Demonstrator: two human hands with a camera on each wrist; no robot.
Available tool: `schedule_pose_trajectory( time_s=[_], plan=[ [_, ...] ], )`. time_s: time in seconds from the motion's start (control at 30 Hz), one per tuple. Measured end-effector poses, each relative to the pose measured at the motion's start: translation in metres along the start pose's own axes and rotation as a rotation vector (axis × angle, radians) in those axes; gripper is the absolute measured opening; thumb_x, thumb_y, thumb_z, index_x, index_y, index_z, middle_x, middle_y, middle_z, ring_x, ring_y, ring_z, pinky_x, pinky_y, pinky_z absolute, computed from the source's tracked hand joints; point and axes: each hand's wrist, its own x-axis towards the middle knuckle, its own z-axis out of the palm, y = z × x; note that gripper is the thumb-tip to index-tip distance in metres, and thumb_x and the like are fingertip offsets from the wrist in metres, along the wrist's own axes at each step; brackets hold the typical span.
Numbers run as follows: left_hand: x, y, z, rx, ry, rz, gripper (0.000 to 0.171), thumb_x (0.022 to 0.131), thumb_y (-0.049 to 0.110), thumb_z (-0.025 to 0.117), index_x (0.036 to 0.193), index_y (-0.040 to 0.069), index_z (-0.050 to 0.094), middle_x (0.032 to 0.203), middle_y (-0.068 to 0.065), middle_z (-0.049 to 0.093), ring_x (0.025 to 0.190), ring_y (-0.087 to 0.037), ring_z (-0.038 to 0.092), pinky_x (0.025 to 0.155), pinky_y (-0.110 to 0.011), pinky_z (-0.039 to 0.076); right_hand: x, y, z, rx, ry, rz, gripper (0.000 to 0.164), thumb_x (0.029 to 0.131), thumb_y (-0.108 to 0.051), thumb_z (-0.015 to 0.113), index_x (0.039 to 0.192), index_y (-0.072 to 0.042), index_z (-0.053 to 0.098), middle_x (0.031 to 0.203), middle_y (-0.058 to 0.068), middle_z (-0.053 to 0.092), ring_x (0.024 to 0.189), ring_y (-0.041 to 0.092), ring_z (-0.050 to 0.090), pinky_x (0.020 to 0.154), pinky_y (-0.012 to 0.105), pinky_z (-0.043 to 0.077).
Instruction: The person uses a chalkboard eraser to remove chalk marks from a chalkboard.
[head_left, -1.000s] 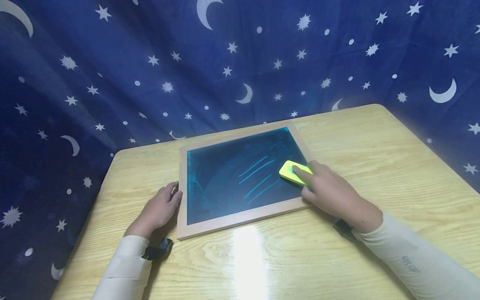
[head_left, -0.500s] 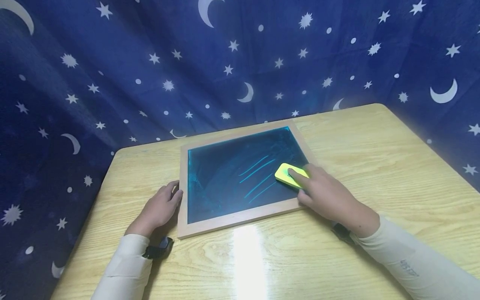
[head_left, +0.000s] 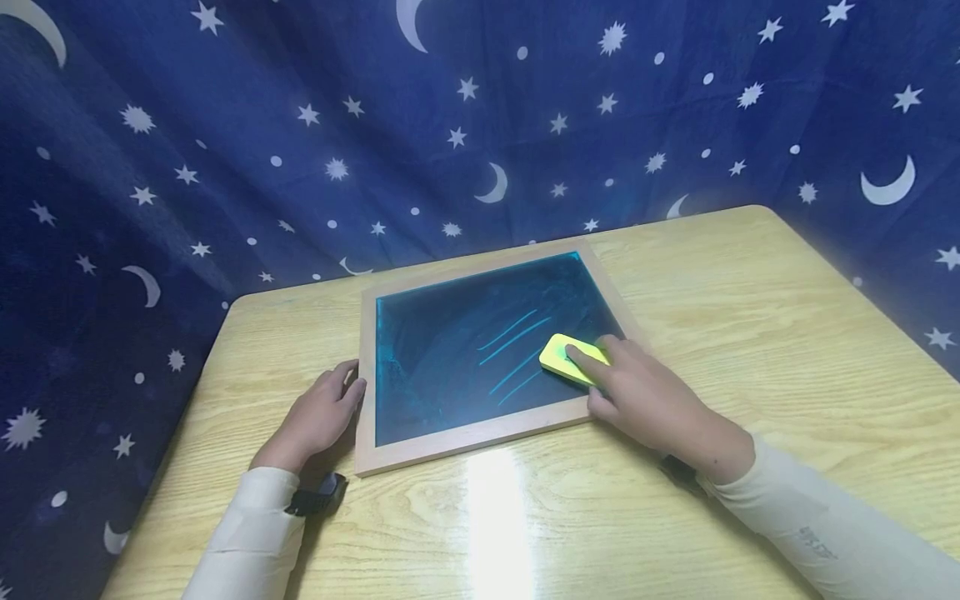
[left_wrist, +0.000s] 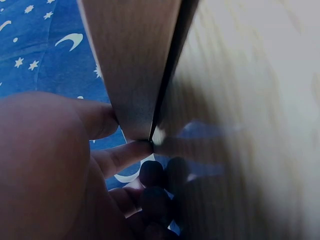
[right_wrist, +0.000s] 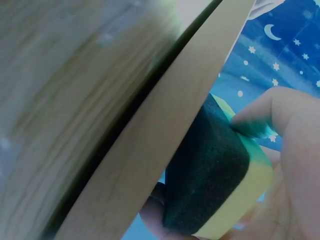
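While gripping a yellow-and-black eraser (head_left: 558,365) in the right hand (head_left: 648,396), with the index fingertip (head_left: 573,353) set on top, holds it dark side down on the right part of a blackboard (head_left: 442,358), near the lower right corner. Has its left edge at the upper ends of the two lower lines of blue chalk (head_left: 515,341), just below two more slanting lines. Rests the left hand (head_left: 318,412), released and loose-fingered, against the left side of the wooden frame (head_left: 480,435), touching it with thumb and one finger. Too dim in the left wrist view to tell the other fingers' contact with the worktop (head_left: 705,300). Has the blackboard lying flat and slightly askew, close to the far edge. Wears pale long sleeves (head_left: 240,537) and, at the left wrist, a dark strap (head_left: 317,500). Faces a blue cloth (head_left: 390,100) printed with white moons and stars, hanging behind the worktop.
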Motion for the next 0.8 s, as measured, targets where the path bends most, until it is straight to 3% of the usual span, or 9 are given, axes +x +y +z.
schedule_pose_trajectory(
  time_s=[0.3, 0.8],
  plan=[
    [-0.001, 0.0, -0.001, 0.001, -0.001, 0.002, 0.061, 0.109, 0.042, 0.028, 0.155, 0.002, 0.029, 0.154, -0.029, 0.037, 0.143, -0.049, 0.034, 0.113, -0.067, 0.031, -0.003, -0.012, 0.002, -0.01, 0.015, -0.039, 0.056, 0.087, -0.014, 0.057, 0.143, -0.014, 0.057, 0.096, 0.008, 0.053, 0.074, 0.016, 0.041, 0.065, 0.028, 0.038],
    [-0.001, 0.0, -0.001, 0.002, 0.004, 0.016, 0.059, 0.109, 0.04, 0.028, 0.155, 0.002, 0.03, 0.153, -0.03, 0.039, 0.143, -0.049, 0.035, 0.113, -0.067, 0.032, -0.008, -0.027, 0.006, -0.014, -0.01, -0.063, 0.057, 0.088, -0.018, 0.059, 0.145, -0.018, 0.054, 0.111, 0.011, 0.057, 0.086, 0.02, 0.05, 0.065, 0.03, 0.043]
  ],
)
